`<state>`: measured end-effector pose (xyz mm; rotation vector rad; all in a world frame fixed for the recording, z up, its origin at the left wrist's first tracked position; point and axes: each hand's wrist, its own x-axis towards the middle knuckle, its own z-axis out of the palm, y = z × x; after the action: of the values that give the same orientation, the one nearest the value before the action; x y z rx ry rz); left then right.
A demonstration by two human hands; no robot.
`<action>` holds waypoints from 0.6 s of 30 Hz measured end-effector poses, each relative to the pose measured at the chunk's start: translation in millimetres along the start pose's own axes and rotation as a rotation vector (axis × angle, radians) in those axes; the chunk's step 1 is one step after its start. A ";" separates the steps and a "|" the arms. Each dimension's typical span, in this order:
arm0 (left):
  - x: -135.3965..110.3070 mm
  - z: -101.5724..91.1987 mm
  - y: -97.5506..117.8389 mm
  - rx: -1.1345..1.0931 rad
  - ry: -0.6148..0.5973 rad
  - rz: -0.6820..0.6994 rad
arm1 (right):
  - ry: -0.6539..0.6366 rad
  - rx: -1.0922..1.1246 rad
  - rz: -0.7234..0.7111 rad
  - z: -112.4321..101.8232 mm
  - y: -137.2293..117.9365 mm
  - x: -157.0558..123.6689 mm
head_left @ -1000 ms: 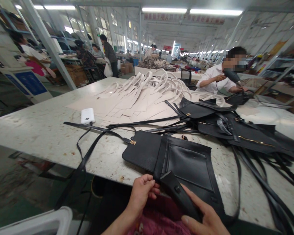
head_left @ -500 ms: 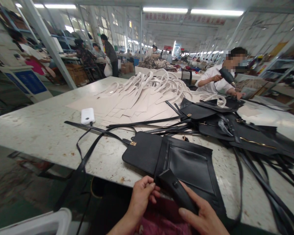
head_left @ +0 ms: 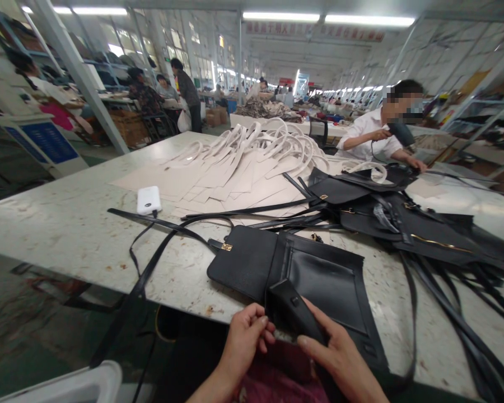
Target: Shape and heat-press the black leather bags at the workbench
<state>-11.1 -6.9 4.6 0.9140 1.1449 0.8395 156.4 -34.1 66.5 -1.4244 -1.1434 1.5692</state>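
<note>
A black leather bag piece (head_left: 246, 260) lies open on the table, with a gold clasp (head_left: 226, 247) at its rounded flap. By its near edge, my left hand (head_left: 247, 336) is closed, thumb and index finger pinched; what they grip, if anything, is too small to tell. My right hand (head_left: 336, 347) wraps round a black hand tool (head_left: 296, 308) with a small switch, looking like a hot-air blower. The tool's wide end points up and left over the bag piece, near my left fingertips. From the flap a long black strap (head_left: 151, 263) runs left and hangs over the table edge.
More black bag pieces (head_left: 403, 224) with straps are heaped on the right. Beige panels with handles (head_left: 235, 173) spread across the table (head_left: 79, 224). A white power bank (head_left: 149, 200) with a cable sits on the left. Opposite, a co-worker (head_left: 361, 131) holds a dark blower.
My right hand and the black tool have shifted slightly left and up. My left hand stays nearly in place. The co-worker's blower and other hand have moved a little to the right.
</note>
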 end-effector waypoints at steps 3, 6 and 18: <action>-12.4 -8.3 10.9 0.275 0.003 0.128 | 0.079 -0.017 -0.019 -8.0 2.2 -4.2; -19.1 -20.7 23.7 0.668 0.067 0.471 | 0.153 -0.022 -0.008 -22.5 8.0 -11.4; 36.5 -22.8 44.6 1.545 -0.201 0.970 | 0.326 -0.280 -0.046 -49.7 41.0 -38.7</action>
<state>-29.4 47.4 28.2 2.8984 1.0191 0.4042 212.9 -77.2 41.9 -1.7465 -1.2174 1.1219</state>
